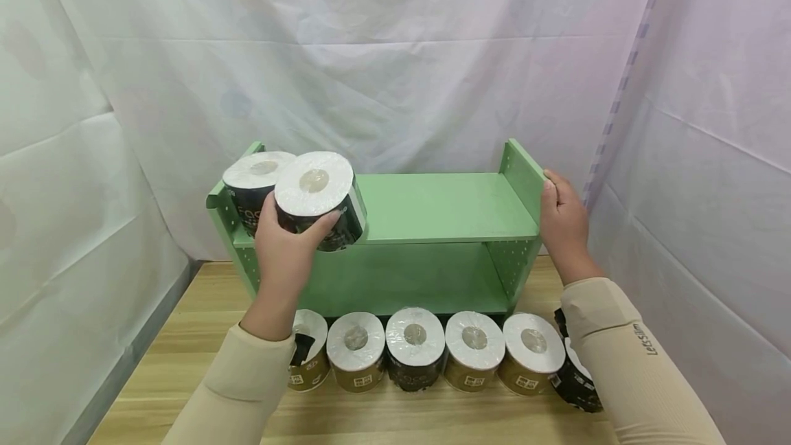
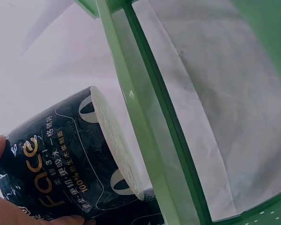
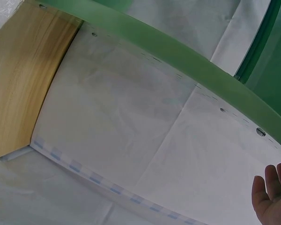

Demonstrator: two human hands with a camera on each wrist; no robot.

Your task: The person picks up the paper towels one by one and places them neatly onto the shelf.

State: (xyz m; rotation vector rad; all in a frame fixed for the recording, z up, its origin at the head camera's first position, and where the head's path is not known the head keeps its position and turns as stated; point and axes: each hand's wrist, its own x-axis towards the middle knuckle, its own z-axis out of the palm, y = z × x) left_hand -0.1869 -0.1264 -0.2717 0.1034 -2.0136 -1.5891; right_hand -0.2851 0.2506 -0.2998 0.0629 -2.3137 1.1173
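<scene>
In the head view my left hand (image 1: pixel 285 253) grips a toilet paper roll (image 1: pixel 314 187) in a black wrapper, thumb and fingers around its side. The roll is tilted above the top board of a green shelf (image 1: pixel 432 208). Just behind it on the left, another black-wrapped roll (image 1: pixel 247 187) stands on that board by the left side panel. Printed lettering on the held roll (image 2: pixel 61 159) shows in the left wrist view. My right hand (image 1: pixel 564 222) holds the front upper corner of the right side panel (image 1: pixel 525 177) between thumb and finger. Its other fingers (image 3: pixel 272 183) are off the panel.
Several wrapped rolls stand in a row before the shelf, among them a gold one (image 1: pixel 357 349) and a black one (image 1: pixel 414 349). Another black roll (image 1: pixel 577 380) is partly behind my right sleeve. White cloth (image 1: pixel 395 74) hangs around the wooden table (image 1: pixel 167 376).
</scene>
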